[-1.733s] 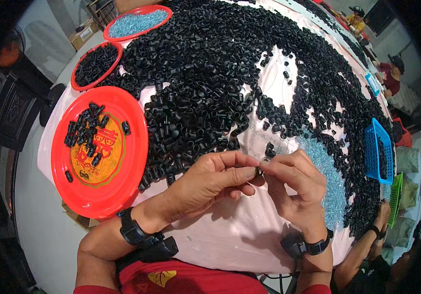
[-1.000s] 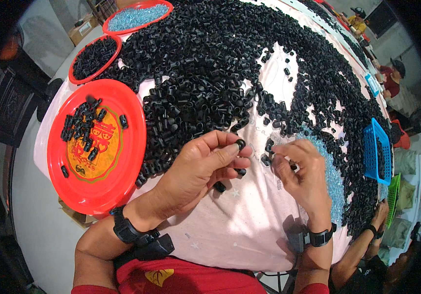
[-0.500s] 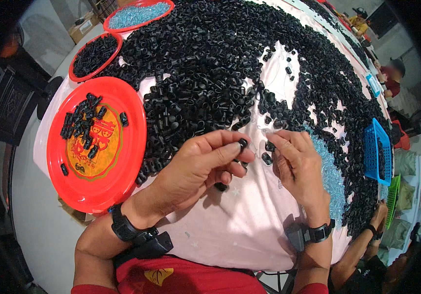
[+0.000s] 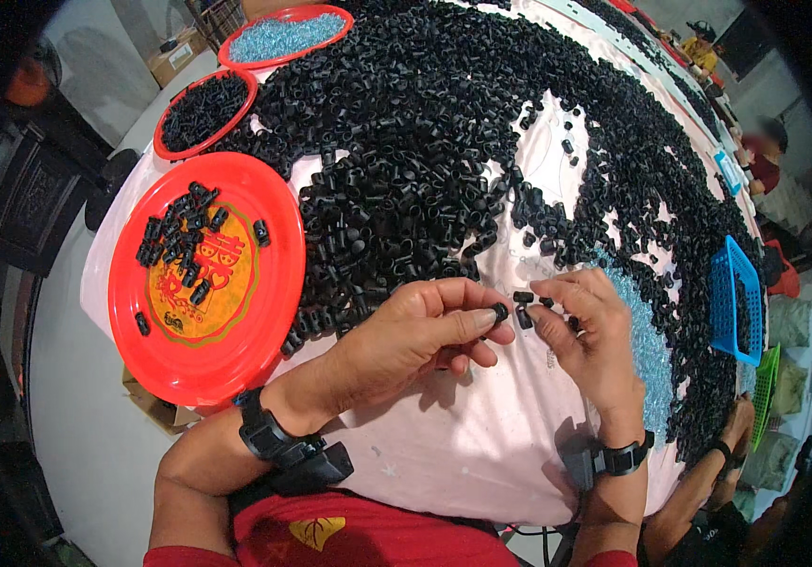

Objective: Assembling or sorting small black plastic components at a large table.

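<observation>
Since a moment ago the right hand (image 4: 587, 326) has closed in on the left hand (image 4: 425, 333), so the two now sit almost fingertip to fingertip over the pale cloth.

Largest is the tabletop (image 4: 467, 444), round and covered in pale pink cloth, with a heap of small black caps (image 4: 425, 142) spread across most of it. A big red plate (image 4: 205, 283) at the left edge carries a scatter of the same caps, and two smaller red bowls (image 4: 205, 111) lie beyond it. A blue basket (image 4: 735, 300) stands at the right rim, with a patch of clear blue bits (image 4: 647, 350) near the right wrist.

The left fingers pinch one small black cap (image 4: 499, 311) between thumb and forefinger. The right fingers are curled over two loose black pieces (image 4: 523, 308) just beside it; whether they grip one cannot be told.
</observation>
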{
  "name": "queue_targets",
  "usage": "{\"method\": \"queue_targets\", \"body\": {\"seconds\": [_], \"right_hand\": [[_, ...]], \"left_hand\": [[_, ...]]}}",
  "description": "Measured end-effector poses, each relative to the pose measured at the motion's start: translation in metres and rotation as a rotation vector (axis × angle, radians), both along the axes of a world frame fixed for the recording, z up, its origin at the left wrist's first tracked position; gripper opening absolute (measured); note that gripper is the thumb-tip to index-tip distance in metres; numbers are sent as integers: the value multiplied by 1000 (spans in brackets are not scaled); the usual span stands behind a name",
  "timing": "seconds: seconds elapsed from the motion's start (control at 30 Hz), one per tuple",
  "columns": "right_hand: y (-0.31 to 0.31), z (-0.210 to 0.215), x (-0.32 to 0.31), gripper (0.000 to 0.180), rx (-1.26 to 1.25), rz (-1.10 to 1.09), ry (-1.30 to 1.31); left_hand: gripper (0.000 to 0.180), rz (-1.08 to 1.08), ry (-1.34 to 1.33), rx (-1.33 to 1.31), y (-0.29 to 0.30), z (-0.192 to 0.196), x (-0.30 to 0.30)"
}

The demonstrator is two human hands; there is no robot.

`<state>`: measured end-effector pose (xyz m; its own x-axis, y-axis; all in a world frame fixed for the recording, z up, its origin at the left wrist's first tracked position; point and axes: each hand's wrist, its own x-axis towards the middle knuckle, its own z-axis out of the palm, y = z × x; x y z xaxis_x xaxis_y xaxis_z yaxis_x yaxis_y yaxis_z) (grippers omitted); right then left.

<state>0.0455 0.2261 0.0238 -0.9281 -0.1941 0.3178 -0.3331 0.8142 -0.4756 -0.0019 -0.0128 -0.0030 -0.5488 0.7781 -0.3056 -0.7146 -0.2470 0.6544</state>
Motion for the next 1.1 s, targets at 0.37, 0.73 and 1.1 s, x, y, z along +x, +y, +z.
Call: {"method": "queue_targets", "body": {"seconds": [0.37, 0.73, 1.1], "right_hand": [[-31, 13, 15, 23, -337, -19, -44], [-34, 15, 20, 25, -292, -77, -29], [-34, -1, 18, 27, -551, -115, -57]], "left_hand": [[29, -45, 112, 42, 7, -5, 6], [30, 10, 119, 92, 7, -4, 9], [26, 91, 137, -64, 6, -3, 9]]}}
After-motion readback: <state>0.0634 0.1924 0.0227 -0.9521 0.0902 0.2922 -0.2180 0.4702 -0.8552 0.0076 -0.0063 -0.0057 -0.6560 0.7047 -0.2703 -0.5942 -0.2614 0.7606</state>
